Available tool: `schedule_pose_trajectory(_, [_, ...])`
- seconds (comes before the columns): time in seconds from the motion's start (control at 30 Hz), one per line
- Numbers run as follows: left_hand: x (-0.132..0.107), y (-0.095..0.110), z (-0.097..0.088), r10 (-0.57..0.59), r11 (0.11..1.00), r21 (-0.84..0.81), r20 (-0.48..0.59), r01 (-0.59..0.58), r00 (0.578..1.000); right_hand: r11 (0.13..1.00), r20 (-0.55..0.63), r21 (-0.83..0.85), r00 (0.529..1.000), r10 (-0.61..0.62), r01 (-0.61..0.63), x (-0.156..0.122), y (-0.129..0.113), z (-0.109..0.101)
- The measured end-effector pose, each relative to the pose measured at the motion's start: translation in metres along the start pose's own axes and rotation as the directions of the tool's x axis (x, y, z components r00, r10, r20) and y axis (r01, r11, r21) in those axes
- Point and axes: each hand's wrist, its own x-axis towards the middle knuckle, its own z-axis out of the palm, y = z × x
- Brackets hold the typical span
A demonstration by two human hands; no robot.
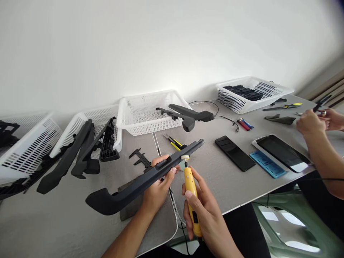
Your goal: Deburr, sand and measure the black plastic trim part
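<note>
My left hand (158,186) is closed around a long black plastic trim part (139,181), held above the grey table (220,179) and slanting up to the right. My right hand (204,211) grips a yellow pen-shaped rotary tool (191,195) held upright. Its small white tip (185,157) touches the underside of the trim part near its upper end.
Several white baskets (146,113) line the wall; one at far right holds black parts (244,92). More black trim parts (80,150) lean at left, and one (192,115) lies on a basket rim. A caliper (139,157), cutters (174,142), phones (234,152) and another person's hands (311,123) are nearby.
</note>
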Motion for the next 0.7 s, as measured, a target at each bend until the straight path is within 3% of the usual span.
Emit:
schedule_pose_trajectory(0.37, [0.000, 0.002, -0.002, -0.017, 1.000, 0.003, 0.017, 0.016, 1.000, 1.000, -0.010, 0.003, 1.000, -0.016, 0.017, 0.004, -0.004, -0.004])
schedule_pose_trajectory(0.7, [0.001, 0.007, 0.000, 0.004, 1.000, -0.004, 0.043, -0.003, 0.999, 0.995, -0.126, 0.019, 0.988, -0.090, 0.093, 0.017, -0.017, -0.013])
